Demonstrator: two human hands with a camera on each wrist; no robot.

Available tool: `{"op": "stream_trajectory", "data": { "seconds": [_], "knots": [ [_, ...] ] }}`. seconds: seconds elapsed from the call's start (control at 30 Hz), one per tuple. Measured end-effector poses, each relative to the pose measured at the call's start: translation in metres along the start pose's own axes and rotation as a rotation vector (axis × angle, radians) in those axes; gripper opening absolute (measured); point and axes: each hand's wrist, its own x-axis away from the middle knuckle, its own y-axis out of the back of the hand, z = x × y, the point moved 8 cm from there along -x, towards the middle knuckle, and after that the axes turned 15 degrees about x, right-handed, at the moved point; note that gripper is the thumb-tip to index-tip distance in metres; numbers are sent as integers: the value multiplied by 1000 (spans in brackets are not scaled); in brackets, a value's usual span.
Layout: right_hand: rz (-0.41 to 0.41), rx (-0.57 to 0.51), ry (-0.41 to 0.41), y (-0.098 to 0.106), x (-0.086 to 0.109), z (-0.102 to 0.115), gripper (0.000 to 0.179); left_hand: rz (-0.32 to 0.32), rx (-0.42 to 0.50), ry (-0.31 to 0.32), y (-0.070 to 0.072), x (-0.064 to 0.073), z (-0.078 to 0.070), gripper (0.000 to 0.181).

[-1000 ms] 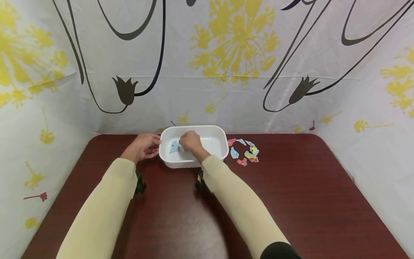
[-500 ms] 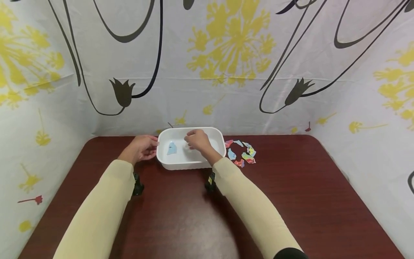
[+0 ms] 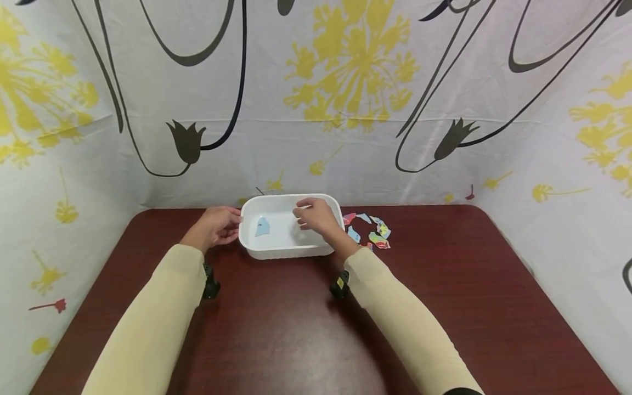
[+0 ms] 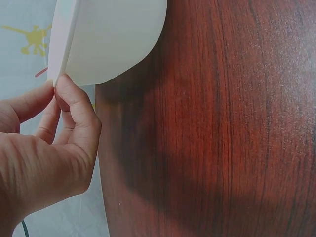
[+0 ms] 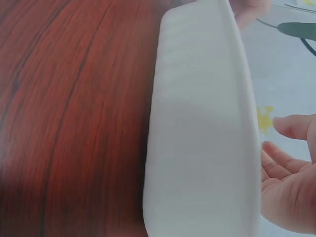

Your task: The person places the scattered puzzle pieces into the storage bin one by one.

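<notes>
My left hand [image 3: 216, 226] pinches the left end rim of a white plastic tray [image 4: 118, 39] between thumb and fingers. A flat, irregular light-blue piece [image 3: 263, 226] lies inside the tray toward its left end. Above the right half of the tray hovers my right hand [image 3: 317, 216], thumb apart from its loosely bent fingers [image 5: 279, 165]. Nothing shows between them. In the right wrist view the tray's long near wall fills the middle and hides its inside.
Several flat, multicoloured irregular pieces [image 3: 379, 240] lie in a rough ring just right of the tray, partly hidden by the right forearm. The dark red-brown wooden table [image 3: 276, 329] ends at a white patterned curtain [image 3: 276, 148] behind.
My right hand has moved right, away from the light-blue piece, and its fingers have loosened. My left hand stays on the tray's rim. The head view has shifted slightly.
</notes>
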Motion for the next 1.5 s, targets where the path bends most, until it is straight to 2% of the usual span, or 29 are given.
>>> {"op": "stream_trajectory", "data": {
  "seconds": [0.27, 0.43, 0.73, 0.97, 1.13, 1.37, 1.5],
  "knots": [
    [-23, -35, 6, 25, 12, -5, 42, 3, -2, 0, -3, 2, -1, 38],
    [-10, -31, -9, 36, 18, -12, 45, 5, -26, -6, -2, 5, -2, 39],
    [-46, -54, -58, 58, 22, -31, 44, 14, -32, 6, -1, 2, -1, 40],
    [-70, -104, -82, 72, 17, -47, 41, 19, -32, 8, 0, 2, -2, 41],
    [-103, -83, -100, 85, 22, -55, 39, 24, -42, 5, -1, 4, -2, 41],
    [-106, -68, -127, 101, 26, -64, 41, 16, -42, 1, -2, 2, -2, 40],
    [-112, -18, -163, 113, 28, -74, 41, 13, -50, -3, -1, 2, -2, 41]
  ]
}}
